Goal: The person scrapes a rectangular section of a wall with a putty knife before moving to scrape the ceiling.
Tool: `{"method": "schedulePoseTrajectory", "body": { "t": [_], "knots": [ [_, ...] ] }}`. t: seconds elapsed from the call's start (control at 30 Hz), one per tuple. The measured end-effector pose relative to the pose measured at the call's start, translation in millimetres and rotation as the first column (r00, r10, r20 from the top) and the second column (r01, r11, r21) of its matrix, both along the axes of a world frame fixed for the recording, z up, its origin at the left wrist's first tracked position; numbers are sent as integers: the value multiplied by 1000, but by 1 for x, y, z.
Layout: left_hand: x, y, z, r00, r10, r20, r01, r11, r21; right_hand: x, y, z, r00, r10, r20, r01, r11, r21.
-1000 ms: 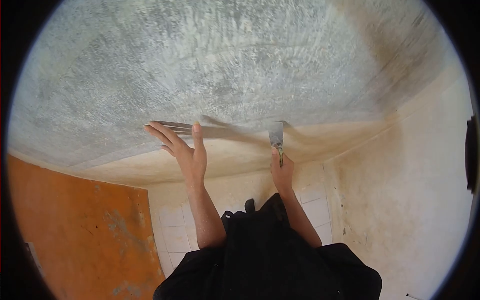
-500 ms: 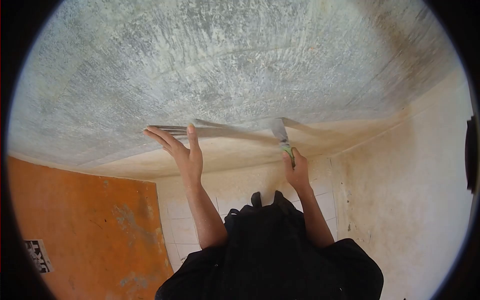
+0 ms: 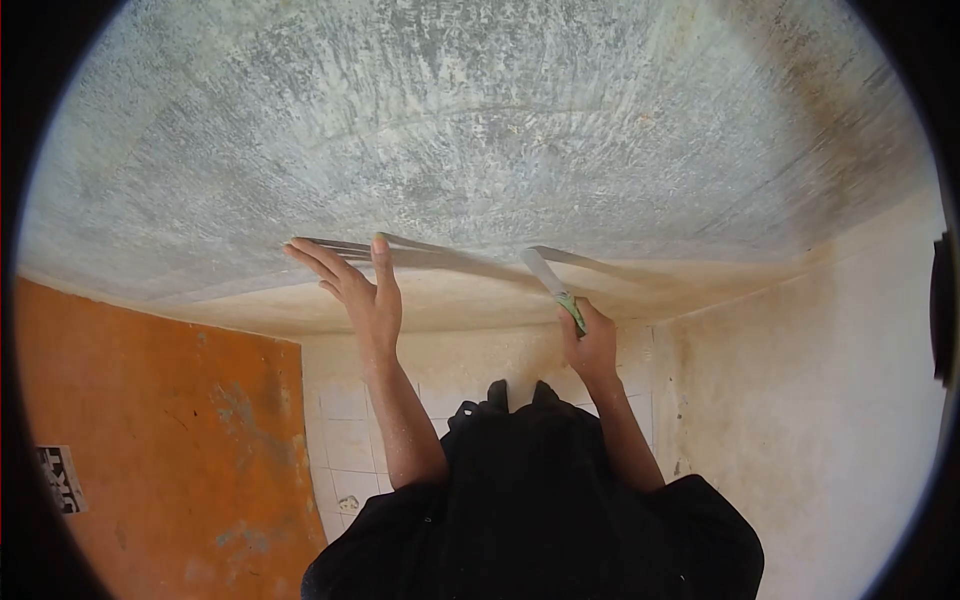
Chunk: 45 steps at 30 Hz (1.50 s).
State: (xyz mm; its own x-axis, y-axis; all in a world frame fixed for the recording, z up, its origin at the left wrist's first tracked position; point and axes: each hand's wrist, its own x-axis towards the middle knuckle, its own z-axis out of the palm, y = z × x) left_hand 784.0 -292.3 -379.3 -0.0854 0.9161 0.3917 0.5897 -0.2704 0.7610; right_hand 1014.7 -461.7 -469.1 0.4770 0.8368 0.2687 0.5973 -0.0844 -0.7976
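In front of me stands a wall (image 3: 450,150) with a rough, patchy grey surface and a beige band along its lower part. My right hand (image 3: 592,345) is closed round the green handle of a scraper (image 3: 543,271). The scraper's flat metal blade tilts up and to the left, its tip at the lower part of the grey surface. My left hand (image 3: 365,295) is open, fingers spread and thumb raised, with the fingertips at the wall. Both hands and the blade cast dark shadows on it.
An orange wall (image 3: 160,420) with worn patches and a black-and-white sticker (image 3: 62,480) is on the left. A stained pale wall (image 3: 810,400) rises on the right. White floor tiles (image 3: 345,430) lie below, with dark shoe tips (image 3: 498,392) close to the front wall.
The scraper has moved slightly left and its blade now shows narrower, turned more edge-on. My left hand stays spread at the wall. The view has shifted a little.
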Motion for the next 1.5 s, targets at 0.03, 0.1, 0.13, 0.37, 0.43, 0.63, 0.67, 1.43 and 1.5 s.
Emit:
{"method": "schedulePoseTrajectory", "body": {
  "t": [0.03, 0.1, 0.13, 0.37, 0.43, 0.63, 0.67, 1.43, 1.5],
  "knots": [
    [2, -1, 1, 1000, 1, 18, -1, 1000, -4, 0, 3, 3, 1000, 21, 16, -21, 1000, 22],
    [4, 0, 4, 999, 10, 39, -10, 1000, -2, 3, -5, -7, 1000, -14, 12, 13, 999, 34],
    [4, -1, 5, 999, 7, 38, -7, 1000, -3, 3, -7, -7, 999, -52, 5, 51, 998, 42],
    [6, 3, -1, 998, 57, 21, -57, 998, 7, -4, 4, 2, 1000, 25, -10, -25, 998, 62],
    [4, 2, 0, 999, 49, 21, -49, 999, 7, 5, -4, -4, 999, -32, -24, 32, 999, 1],
    [6, -2, 5, 998, 33, 55, -33, 999, -9, -3, -1, -1, 1000, -16, 25, 15, 998, 65],
    [7, -3, 5, 998, 40, 55, -40, 999, -17, -2, -3, -3, 999, -24, 21, 23, 998, 62],
    [10, -2, 6, 993, 54, 103, -52, 998, -23, -15, 12, 17, 999, 11, -50, -5, 992, 123],
    [9, -4, 6, 989, 63, 130, -59, 998, -32, 3, 0, -12, 993, -1, -118, 11, 996, 88]
  ]
}}
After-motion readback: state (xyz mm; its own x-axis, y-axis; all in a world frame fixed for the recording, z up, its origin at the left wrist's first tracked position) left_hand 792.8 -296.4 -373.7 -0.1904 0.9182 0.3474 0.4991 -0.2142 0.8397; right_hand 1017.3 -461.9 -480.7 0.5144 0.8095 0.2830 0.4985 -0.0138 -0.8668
